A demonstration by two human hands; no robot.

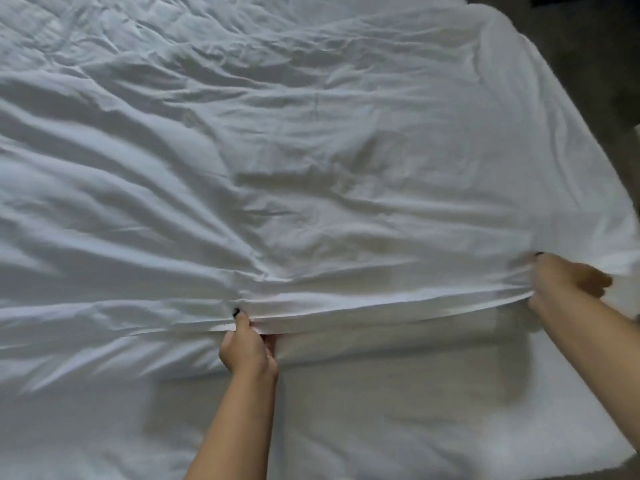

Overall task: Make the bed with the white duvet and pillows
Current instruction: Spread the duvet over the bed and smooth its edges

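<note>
- Bed: fills nearly the whole head view; its bare white surface shows in the lower part of the frame, below the lifted cloth edge. A dark floor is visible along the upper right side.
- White duvet: spread across the bed, heavily creased, with folds that run toward the near edge. Its right side follows the bed's right border. The near hem is gathered into a taut band stretched between the two hands and raised slightly off the bed surface, casting a shadow beneath.
- Left hand: at lower centre, fingers curled around the duvet hem; the grip is closed on the cloth, thumb with dark nail polish lying on top of the fold.
- Right hand: at the right edge of the frame, blurred; its grip is bunched on the same hem near the duvet's near right corner, cloth pleats converging at the fingers.
- Both forearms are bare and extend from the lower edge of the frame toward the hem.
- Pillows: none can be identified in this view.
</note>
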